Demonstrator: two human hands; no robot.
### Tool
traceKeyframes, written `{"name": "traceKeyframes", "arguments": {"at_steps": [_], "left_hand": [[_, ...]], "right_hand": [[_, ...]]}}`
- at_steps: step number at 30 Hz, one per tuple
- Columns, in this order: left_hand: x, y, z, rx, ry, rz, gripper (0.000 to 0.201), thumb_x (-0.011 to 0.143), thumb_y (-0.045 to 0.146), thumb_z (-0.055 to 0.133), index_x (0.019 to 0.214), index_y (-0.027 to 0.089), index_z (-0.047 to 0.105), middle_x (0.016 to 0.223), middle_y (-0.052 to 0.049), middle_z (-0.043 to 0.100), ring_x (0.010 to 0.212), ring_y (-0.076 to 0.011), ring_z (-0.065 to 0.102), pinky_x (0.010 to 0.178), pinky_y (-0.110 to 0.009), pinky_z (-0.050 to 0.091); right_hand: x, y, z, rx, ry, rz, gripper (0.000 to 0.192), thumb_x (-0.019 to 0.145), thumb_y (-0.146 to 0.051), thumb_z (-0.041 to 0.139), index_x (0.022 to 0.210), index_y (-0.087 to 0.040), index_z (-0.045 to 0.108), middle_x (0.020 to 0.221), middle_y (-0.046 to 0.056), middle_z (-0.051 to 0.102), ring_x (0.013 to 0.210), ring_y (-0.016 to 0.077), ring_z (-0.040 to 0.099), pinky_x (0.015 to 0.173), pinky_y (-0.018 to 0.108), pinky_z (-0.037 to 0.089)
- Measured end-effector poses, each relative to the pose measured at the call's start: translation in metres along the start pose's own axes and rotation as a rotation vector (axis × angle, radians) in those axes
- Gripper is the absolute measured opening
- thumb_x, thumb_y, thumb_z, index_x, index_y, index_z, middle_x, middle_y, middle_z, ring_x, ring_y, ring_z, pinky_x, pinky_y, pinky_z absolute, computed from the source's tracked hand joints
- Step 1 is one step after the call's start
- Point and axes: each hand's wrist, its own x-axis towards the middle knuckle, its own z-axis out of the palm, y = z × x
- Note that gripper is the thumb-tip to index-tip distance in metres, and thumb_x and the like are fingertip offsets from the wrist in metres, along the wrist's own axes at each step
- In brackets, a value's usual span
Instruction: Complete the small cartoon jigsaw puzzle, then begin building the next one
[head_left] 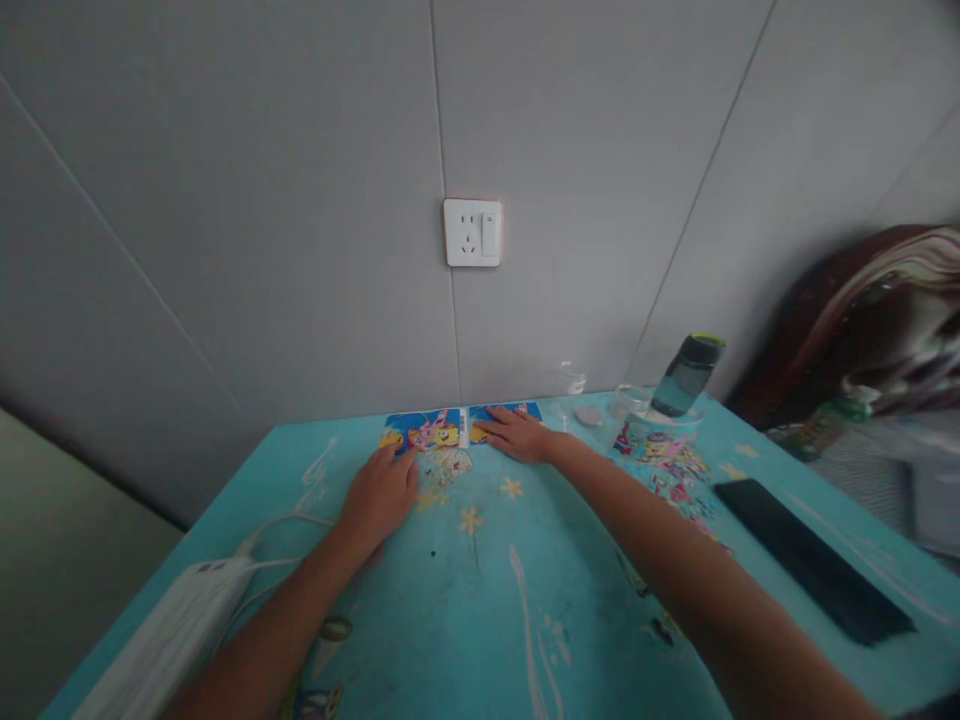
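A blue printed sheet with yellow and pink cartoon figures (439, 430) lies against the wall at the table's far edge. Its right part, past a white strip (463, 428), is mostly under my right hand (516, 436), which rests flat with its fingers spread. My left hand (384, 490) is at the sheet's lower left edge, index finger stretched towards it and the other fingers partly bent. Nothing shows in either hand. Just below the sheet, between the hands, is a small pale patterned patch (450, 462); I cannot tell whether it is loose or printed on the tablecloth.
Small colourful pieces (675, 465) are spread on the right of the turquoise table (480, 620). Behind them stand a dark bottle (686, 375) and a clear cup (630, 400). A black flat strip (814, 560) lies nearer. On the left is a white power strip (169, 640) with cables.
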Motion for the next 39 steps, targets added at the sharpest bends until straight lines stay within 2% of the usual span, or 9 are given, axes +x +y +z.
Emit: {"name": "traceKeyframes", "arguments": {"at_steps": [4, 8, 12, 15, 19, 25, 29, 34, 39], "left_hand": [[0.005, -0.005, 0.003, -0.008, -0.009, 0.016, 0.043, 0.098, 0.033, 0.037, 0.129, 0.019, 0.062, 0.132, -0.013, 0.059, 0.122, -0.0281, 0.055, 0.107, -0.043, 0.042], [0.008, -0.01, 0.003, -0.024, 0.006, 0.022, 0.045, 0.097, 0.034, 0.035, 0.13, 0.016, 0.06, 0.127, -0.014, 0.061, 0.115, -0.0278, 0.058, 0.102, -0.042, 0.045], [0.009, -0.008, -0.004, -0.045, 0.059, 0.005, 0.044, 0.096, 0.032, 0.034, 0.129, 0.014, 0.058, 0.123, -0.015, 0.062, 0.111, -0.0299, 0.059, 0.1, -0.046, 0.046], [0.009, 0.005, -0.014, -0.078, 0.102, 0.056, 0.044, 0.095, 0.032, 0.036, 0.131, 0.014, 0.055, 0.125, -0.015, 0.061, 0.116, -0.031, 0.057, 0.104, -0.048, 0.044], [0.005, 0.047, -0.032, -0.153, 0.126, 0.225, 0.049, 0.095, 0.033, 0.041, 0.141, 0.018, 0.046, 0.14, -0.011, 0.053, 0.133, -0.0271, 0.048, 0.114, -0.043, 0.037], [-0.035, 0.131, -0.076, -0.481, 0.126, 0.328, 0.064, 0.095, 0.041, 0.053, 0.152, 0.024, 0.03, 0.151, -0.01, 0.044, 0.141, -0.0273, 0.041, 0.118, -0.048, 0.034], [-0.084, 0.16, -0.092, -0.817, -0.087, 0.161, 0.055, 0.089, 0.046, 0.062, 0.139, 0.027, 0.047, 0.129, -0.006, 0.064, 0.115, -0.0242, 0.063, 0.098, -0.039, 0.052], [-0.121, 0.131, -0.082, -0.769, -0.116, -0.068, 0.036, 0.087, 0.057, 0.059, 0.08, 0.022, 0.057, 0.064, 0.003, 0.058, 0.061, -0.0168, 0.058, 0.056, -0.026, 0.048], [-0.11, 0.051, -0.071, -0.461, 0.038, -0.231, 0.042, 0.089, 0.057, 0.051, 0.111, 0.021, 0.057, 0.091, -0.002, 0.068, 0.077, -0.022, 0.066, 0.068, -0.029, 0.05]], "right_hand": [[-0.029, -0.015, -0.025, -0.03, 0.085, -0.018, 0.054, 0.106, -0.049, 0.025, 0.155, -0.027, 0.035, 0.162, 0.008, 0.032, 0.148, 0.0254, 0.03, 0.119, 0.05, 0.023], [-0.106, -0.012, -0.062, -0.085, 0.202, -0.005, 0.05, 0.106, -0.043, 0.03, 0.152, -0.025, 0.039, 0.158, 0.007, 0.039, 0.143, 0.0218, 0.037, 0.119, 0.041, 0.025], [-0.197, 0.02, -0.093, -0.343, 0.373, 0.327, 0.043, 0.104, -0.037, 0.04, 0.142, -0.022, 0.051, 0.145, 0.011, 0.053, 0.132, 0.0254, 0.047, 0.112, 0.042, 0.033], [-0.243, 0.047, -0.105, -0.372, 0.377, 0.458, 0.045, 0.099, -0.038, 0.052, 0.136, -0.014, 0.055, 0.138, 0.021, 0.056, 0.127, 0.0356, 0.05, 0.105, 0.053, 0.035], [-0.265, 0.054, -0.112, -0.361, 0.334, 0.484, 0.023, 0.098, -0.026, 0.053, 0.113, -0.016, 0.067, 0.121, 0.018, 0.067, 0.117, 0.0323, 0.058, 0.105, 0.051, 0.034], [-0.261, -0.025, -0.103, -0.253, 0.277, 0.294, 0.025, 0.103, -0.03, 0.044, 0.111, -0.021, 0.065, 0.105, 0.009, 0.073, 0.1, 0.0227, 0.066, 0.094, 0.036, 0.044], [-0.254, -0.093, -0.077, 0.121, 0.17, -0.054, 0.024, 0.104, -0.027, 0.043, 0.115, -0.022, 0.063, 0.102, 0.004, 0.073, 0.097, 0.0184, 0.067, 0.084, 0.027, 0.049], [-0.226, -0.124, -0.044, 0.351, 0.297, -0.008, 0.028, 0.103, -0.03, 0.046, 0.124, -0.022, 0.063, 0.113, 0.006, 0.072, 0.103, 0.0182, 0.067, 0.091, 0.029, 0.049], [-0.226, -0.104, -0.021, 0.236, 0.39, 0.109, 0.03, 0.101, -0.025, 0.048, 0.124, -0.021, 0.067, 0.106, 0.008, 0.073, 0.101, 0.0207, 0.067, 0.095, 0.034, 0.048]]}}
